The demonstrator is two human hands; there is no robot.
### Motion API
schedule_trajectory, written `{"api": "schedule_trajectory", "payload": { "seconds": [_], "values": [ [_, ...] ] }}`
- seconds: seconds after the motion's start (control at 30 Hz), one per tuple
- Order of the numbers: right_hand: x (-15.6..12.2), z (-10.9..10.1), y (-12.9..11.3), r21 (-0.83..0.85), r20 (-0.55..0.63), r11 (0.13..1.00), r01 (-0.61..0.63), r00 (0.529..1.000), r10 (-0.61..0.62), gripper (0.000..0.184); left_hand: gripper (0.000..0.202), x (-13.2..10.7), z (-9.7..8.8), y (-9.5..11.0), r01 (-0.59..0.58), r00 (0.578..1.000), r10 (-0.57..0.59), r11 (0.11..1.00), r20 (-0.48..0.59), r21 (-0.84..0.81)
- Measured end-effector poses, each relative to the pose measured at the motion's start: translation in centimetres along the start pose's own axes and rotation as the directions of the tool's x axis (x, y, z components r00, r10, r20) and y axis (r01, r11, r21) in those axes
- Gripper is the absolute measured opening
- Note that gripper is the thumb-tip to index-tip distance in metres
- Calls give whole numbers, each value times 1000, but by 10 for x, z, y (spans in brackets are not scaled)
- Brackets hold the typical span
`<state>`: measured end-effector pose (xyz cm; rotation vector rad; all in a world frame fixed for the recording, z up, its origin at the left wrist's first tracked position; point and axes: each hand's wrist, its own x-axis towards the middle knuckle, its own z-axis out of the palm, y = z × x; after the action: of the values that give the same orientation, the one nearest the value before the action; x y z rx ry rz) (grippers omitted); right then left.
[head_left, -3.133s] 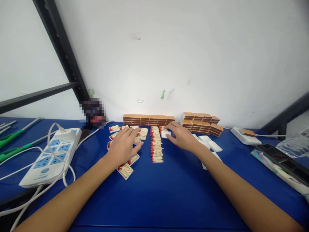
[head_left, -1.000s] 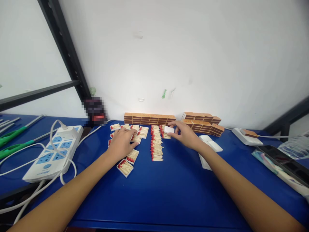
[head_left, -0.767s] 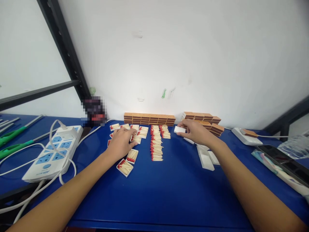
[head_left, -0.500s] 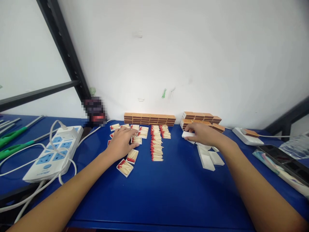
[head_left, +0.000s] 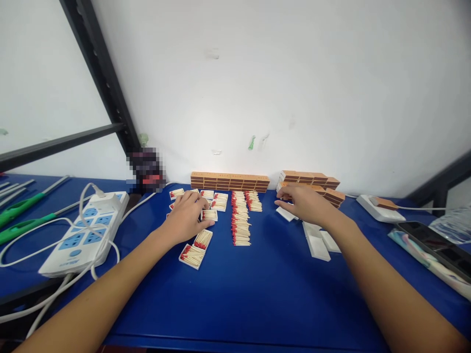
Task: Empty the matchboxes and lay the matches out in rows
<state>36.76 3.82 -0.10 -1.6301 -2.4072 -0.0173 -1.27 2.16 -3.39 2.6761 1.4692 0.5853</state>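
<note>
My left hand (head_left: 188, 214) lies with fingers spread over several small white trays filled with red-tipped matches, touching or just above them. One filled matchbox tray (head_left: 209, 215) shows beside its thumb. Two more trays, one of them the nearest tray (head_left: 192, 256), lie in front of that hand. My right hand (head_left: 302, 202) hovers with thumb and fingers apart, nothing seen between them. Just below its fingertips a white matchbox tray (head_left: 286, 214) rests on the table. More white trays (head_left: 317, 246) lie under and in front of that wrist. Loose matches (head_left: 240, 220) form a long column between the hands.
Stacked matchboxes (head_left: 230, 182) line the wall, with another stack (head_left: 309, 177) behind my right hand. A power strip (head_left: 88, 230) with trailing cables lies left, near green-handled tools (head_left: 27, 225). At right are a white adapter (head_left: 380, 208) and a black phone (head_left: 430, 240).
My right hand has let go of the white tray, which now lies on the table, and its fingers have opened and lifted slightly. The left hand has hardly moved.
</note>
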Motion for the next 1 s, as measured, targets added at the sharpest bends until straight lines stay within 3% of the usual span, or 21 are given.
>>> {"api": "schedule_trajectory", "payload": {
  "seconds": [0.3, 0.5, 0.63, 0.73, 0.83, 1.0],
  "values": [
    [2, 6, -5, 6, -63, 999, 52, 997, -52, 21, 28, 1, -2, 1, -21, 1000, 22, 999, 15, -36],
    [0, 12, -34, 2, -130, 987, 160, 979, -158, 23, 28, 1, -1, 2, -30, 999, 31, 999, 13, -31],
    [-7, 26, -74, 11, -260, 940, 341, 909, -327, 19, 32, 1, -4, 13, -72, 997, 69, 995, -42, -64],
    [-13, 39, -104, 18, -305, 860, 511, 822, -481, 35, 32, 0, -4, 26, -78, 994, 70, 992, -85, -98],
    [-16, 49, -123, -65, -350, 827, 558, 764, -543, 42, 26, -2, -4, 38, -102, 987, 87, 988, -137, -112],
    [-16, 52, -126, -110, -337, 821, 560, 756, -561, 29, 28, -7, 1, 50, -118, 975, 81, 978, -208, -171]
  ]
}}
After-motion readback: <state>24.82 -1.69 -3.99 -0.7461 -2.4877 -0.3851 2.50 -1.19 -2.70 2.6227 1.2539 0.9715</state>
